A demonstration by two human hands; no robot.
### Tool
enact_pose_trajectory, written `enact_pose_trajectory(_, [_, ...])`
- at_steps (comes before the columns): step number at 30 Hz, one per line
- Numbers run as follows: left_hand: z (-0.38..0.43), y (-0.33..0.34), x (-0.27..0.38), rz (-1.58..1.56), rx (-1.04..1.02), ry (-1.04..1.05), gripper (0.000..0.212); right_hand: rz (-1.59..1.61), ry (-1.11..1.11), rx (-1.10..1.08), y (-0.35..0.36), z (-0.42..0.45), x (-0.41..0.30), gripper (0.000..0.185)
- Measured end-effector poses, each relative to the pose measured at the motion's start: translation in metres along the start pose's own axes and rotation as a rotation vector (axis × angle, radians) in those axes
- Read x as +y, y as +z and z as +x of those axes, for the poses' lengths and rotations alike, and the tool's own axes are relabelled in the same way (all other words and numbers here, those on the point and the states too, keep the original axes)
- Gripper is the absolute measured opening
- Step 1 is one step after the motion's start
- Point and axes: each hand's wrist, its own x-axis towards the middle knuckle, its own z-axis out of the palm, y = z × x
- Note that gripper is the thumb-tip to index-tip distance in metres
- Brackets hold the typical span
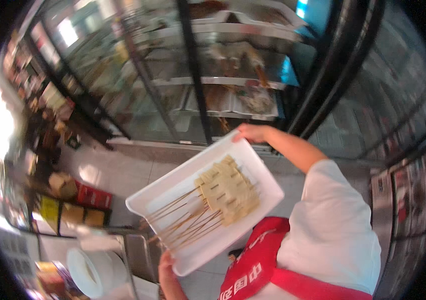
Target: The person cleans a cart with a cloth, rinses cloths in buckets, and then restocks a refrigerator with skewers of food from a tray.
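Observation:
I hold a white rectangular tray (252, 159) at a slant in front of me. My right hand (250, 133) grips its far corner, and my left hand (166, 262) grips the corner nearest the bottom of the view. In the tray lies a flat pile of pale yellow skewered food sheets (228, 191), which look like tofu skin. Their thin wooden sticks (186, 225) fan out toward the left, some reaching past the rim. A small white rounded piece (195, 205) rests on the sticks; blur hides what it is.
A glass-fronted display fridge (194, 75) with dark frames stands ahead, holding several white food trays (243, 99). At the lower left are a white bucket (100, 270), a red box (93, 195) and a metal-framed rack (123, 228). Grey tiles (123, 165) cover the floor.

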Motion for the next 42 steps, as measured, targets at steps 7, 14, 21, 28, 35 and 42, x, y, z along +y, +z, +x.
enact_pose_trajectory(7, [0.017, 0.063, -0.001, 0.132, -0.142, -0.123, 0.05, -0.047, -0.116, 0.178, 0.0, 0.004, -0.01, 0.042])
enact_pose_trajectory(14, [-0.045, 0.1, 0.02, 0.108, -0.071, -0.142, 0.046, -0.943, -0.064, 1.257, -0.049, -0.039, 0.023, 0.055])
enact_pose_trajectory(21, [-0.051, 0.134, 0.052, 0.166, 0.044, -0.222, 0.045, -0.708, 0.389, 1.113, -0.096, -0.065, -0.006, 0.042])
enact_pose_trajectory(28, [-0.038, 0.098, 0.047, 0.157, 0.023, -0.335, 0.04, -0.581, 0.062, 1.402, -0.088, -0.038, -0.027, 0.035])
enact_pose_trajectory(35, [-0.036, 0.098, 0.043, 0.176, 0.046, -0.356, 0.038, -0.691, -0.019, 1.116, -0.067, 0.083, -0.084, 0.035])
enact_pose_trajectory(42, [-0.052, 0.136, 0.056, 0.19, 0.242, -0.401, 0.029, -0.724, 0.051, 1.572, -0.081, 0.071, -0.053, 0.031])
